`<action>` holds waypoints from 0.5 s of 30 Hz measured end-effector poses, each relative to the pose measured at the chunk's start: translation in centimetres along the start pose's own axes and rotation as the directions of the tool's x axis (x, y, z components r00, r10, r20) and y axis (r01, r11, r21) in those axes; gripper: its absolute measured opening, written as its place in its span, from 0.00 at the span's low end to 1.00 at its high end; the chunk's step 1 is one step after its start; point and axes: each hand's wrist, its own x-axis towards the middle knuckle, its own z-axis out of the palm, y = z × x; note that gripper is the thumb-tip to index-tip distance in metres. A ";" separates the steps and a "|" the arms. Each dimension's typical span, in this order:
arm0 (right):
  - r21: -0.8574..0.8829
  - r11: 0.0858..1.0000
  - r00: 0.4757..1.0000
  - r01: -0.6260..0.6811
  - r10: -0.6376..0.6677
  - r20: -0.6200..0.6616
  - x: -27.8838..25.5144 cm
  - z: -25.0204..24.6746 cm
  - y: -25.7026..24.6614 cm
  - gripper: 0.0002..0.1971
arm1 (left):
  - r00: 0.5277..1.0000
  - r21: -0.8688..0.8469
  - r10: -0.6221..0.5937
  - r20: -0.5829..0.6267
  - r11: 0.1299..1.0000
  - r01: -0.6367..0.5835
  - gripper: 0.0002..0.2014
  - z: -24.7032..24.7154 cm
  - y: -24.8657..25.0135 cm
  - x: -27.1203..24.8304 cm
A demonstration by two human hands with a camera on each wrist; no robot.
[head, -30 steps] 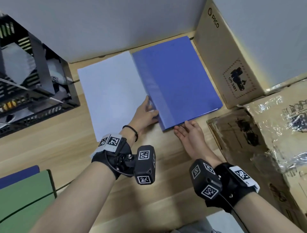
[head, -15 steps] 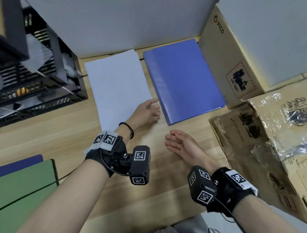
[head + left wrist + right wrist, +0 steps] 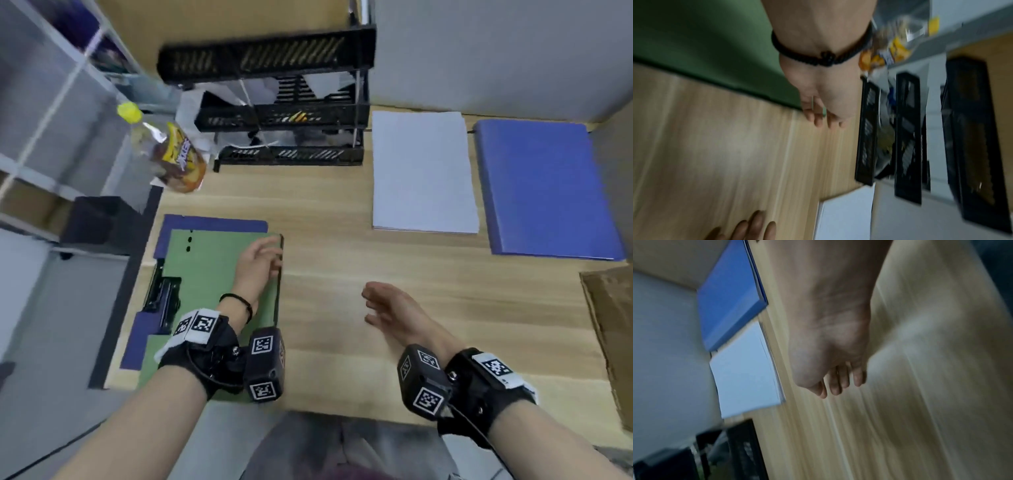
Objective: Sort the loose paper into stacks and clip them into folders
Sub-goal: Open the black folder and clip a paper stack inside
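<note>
A pale wood-grain desk (image 3: 325,212) runs up to a grey wall, with a black tiered tray rack (image 3: 287,113) at the back. The left hand (image 3: 257,263), fingers loosely spread, hangs over the right edge of the green folder (image 3: 202,270); whether it touches is blurred. The right hand (image 3: 390,308) hovers relaxed and empty. The white paper stack (image 3: 423,171) lies just beside the closed blue folder (image 3: 544,188).

white paper stack (image 3: 423,171) flat | closed blue folder (image 3: 544,188) beside; green folder (image 3: 205,274) left
</note>
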 end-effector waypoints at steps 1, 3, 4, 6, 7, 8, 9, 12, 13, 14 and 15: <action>-0.042 0.999 1.000 -0.005 0.006 0.024 0.1 1.7 0.8 0.09 | 0.996 0.006 0.022 -0.087 1.000 -0.021 0.15 -2.3 -0.7 -0.2; -0.079 0.997 0.996 -0.017 0.024 0.084 0.2 4.8 2.1 0.11 | 0.979 0.037 0.052 -0.197 0.998 -0.046 0.15 -6.5 -2.2 -0.6; -0.087 0.996 0.995 -0.028 0.036 0.092 0.2 6.2 2.7 0.11 | 0.972 0.069 0.055 -0.229 0.997 -0.040 0.16 -8.4 -3.0 -0.7; -0.111 0.993 0.996 -0.041 0.049 0.073 0.1 8.8 3.9 0.09 | 0.959 0.167 0.034 -0.282 0.986 0.014 0.20 -12.1 -4.8 -0.9; -0.129 0.991 0.996 -0.044 0.054 0.076 0.1 9.8 4.4 0.09 | 0.953 0.206 0.011 -0.304 0.977 0.054 0.21 -13.6 -5.8 -1.1; -0.162 0.986 0.994 -0.045 0.060 0.090 0.0 10.8 4.9 0.09 | 0.949 0.228 -0.021 -0.315 0.969 0.097 0.22 -14.9 -6.8 -1.2; -0.201 0.979 0.992 -0.046 0.068 0.104 0.0 11.5 5.4 0.09 | 0.949 0.230 -0.066 -0.307 0.963 0.141 0.23 -15.9 -7.7 -1.6; -0.279 0.960 0.994 -0.038 0.064 0.084 0.2 12.8 6.5 0.12 | 0.957 0.223 -0.172 -0.233 0.949 0.225 0.25 -17.0 -9.3 -3.0; -0.287 0.958 0.996 -0.032 0.055 0.073 0.3 13.1 6.9 0.12 | 0.960 0.229 -0.181 -0.211 0.946 0.229 0.26 -17.0 -9.6 -3.2; -0.292 0.956 0.996 -0.032 0.054 0.066 0.3 13.3 7.1 0.13 | 0.964 0.233 -0.177 -0.199 0.947 0.222 0.25 -16.9 -9.7 -3.4; -0.299 0.954 0.997 -0.031 0.051 0.060 0.5 13.4 7.3 0.13 | 0.964 0.235 -0.177 -0.197 0.946 0.222 0.25 -16.7 -9.6 -3.5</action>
